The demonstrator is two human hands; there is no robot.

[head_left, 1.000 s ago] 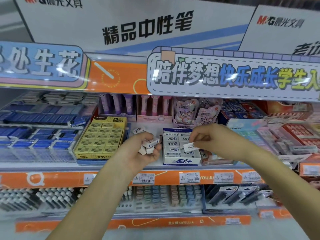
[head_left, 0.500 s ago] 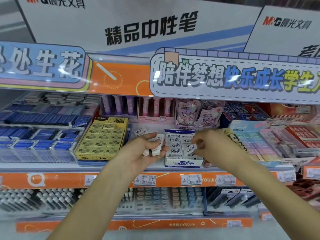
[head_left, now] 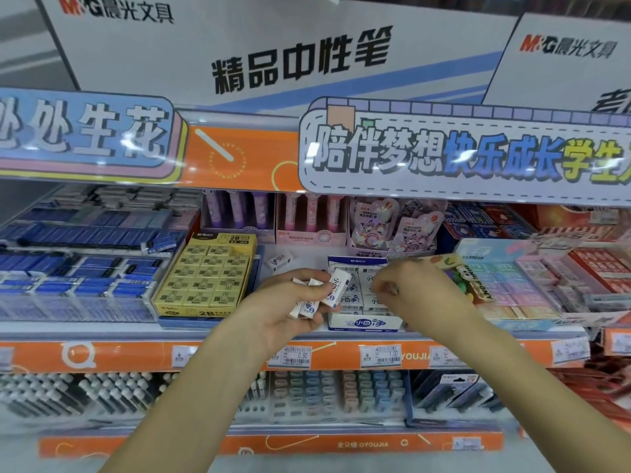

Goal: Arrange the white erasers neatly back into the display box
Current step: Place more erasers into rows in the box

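The white-and-blue display box (head_left: 365,324) stands on the shelf, with rows of white erasers (head_left: 367,278) lying in it. My left hand (head_left: 283,308) is just left of the box and grips a small bunch of white erasers (head_left: 336,288). My right hand (head_left: 420,288) hovers over the box's right half with its fingertips pinched together down among the rows. Blur and the fingers hide whether an eraser is between them. One loose white eraser (head_left: 280,261) lies on the shelf behind my left hand.
A yellow 2B eraser box (head_left: 205,274) stands left of the display box, and a pastel eraser box (head_left: 505,285) stands to the right. Blue packs (head_left: 85,268) fill the far left. An orange shelf edge with price tags (head_left: 300,356) runs below. A sign (head_left: 444,158) hangs overhead.
My right hand has brought its eraser from in front of the box down into the rows. My left hand has lifted slightly and turned its erasers toward the box.
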